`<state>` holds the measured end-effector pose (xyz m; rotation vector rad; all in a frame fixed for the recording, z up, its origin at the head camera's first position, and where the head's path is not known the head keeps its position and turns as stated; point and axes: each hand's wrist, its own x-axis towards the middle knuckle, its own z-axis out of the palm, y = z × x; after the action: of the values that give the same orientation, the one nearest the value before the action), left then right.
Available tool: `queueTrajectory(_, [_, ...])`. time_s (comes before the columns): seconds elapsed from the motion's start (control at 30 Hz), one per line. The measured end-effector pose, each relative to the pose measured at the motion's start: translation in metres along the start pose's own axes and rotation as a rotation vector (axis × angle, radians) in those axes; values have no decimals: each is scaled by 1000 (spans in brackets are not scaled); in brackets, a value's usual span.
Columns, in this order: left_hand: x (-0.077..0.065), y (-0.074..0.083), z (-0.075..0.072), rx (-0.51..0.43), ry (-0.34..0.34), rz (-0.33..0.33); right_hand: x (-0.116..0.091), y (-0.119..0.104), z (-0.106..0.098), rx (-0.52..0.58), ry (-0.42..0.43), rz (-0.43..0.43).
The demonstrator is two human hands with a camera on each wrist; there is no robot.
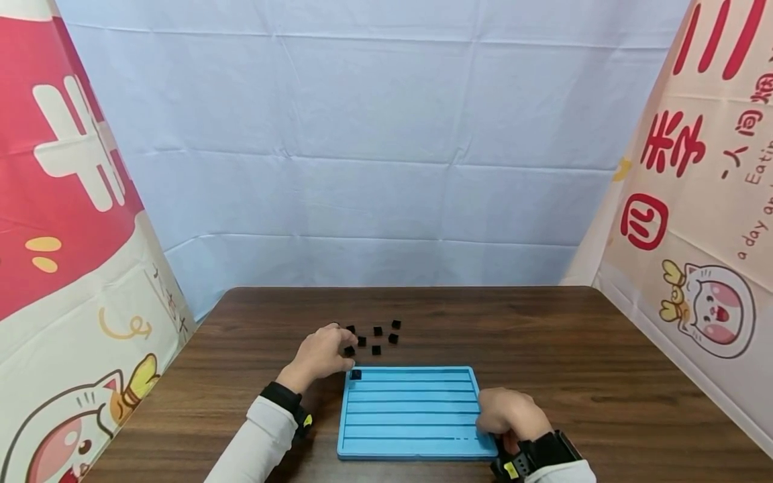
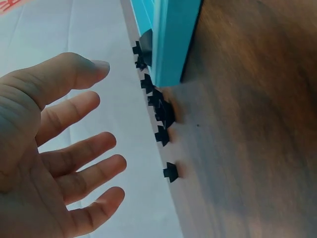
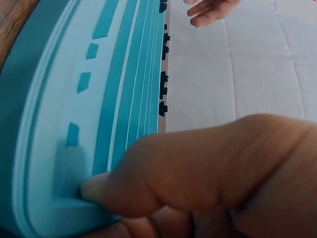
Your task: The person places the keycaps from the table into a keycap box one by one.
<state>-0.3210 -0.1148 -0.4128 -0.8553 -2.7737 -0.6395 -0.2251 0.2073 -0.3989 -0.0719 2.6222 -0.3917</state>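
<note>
A light-blue grooved board [image 1: 417, 427] lies flat on the table, with one small black piece [image 1: 356, 375] set at its far left corner. Beyond the board several loose black pieces [image 1: 377, 331] are scattered; in the left wrist view such a piece [image 2: 171, 172] has a wide block and a narrower stub. My left hand [image 1: 320, 352] hovers beside the board's far left corner, close to the nearest loose pieces. Its fingers are spread and slightly bent, holding nothing. At the board's right edge my right hand [image 1: 510, 412] grips the rim, thumb on top and fingers curled at the side.
The brown wooden table [image 1: 604, 362] extends on both sides of the board. A pale blue cloth [image 1: 374, 134] hangs behind it. Printed cloths stand at the left [image 1: 54, 268] and right [image 1: 694, 268].
</note>
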Motion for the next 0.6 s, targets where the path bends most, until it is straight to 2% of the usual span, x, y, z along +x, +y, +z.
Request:
queueTrajectory(0.33, [3, 0, 6, 1, -21, -2, -2, 0, -1, -5, -1, -10])
queueTrajectory(0.6, [11, -6, 12, -104, -72, -77, -3, -1, -2, -4, 5, 0])
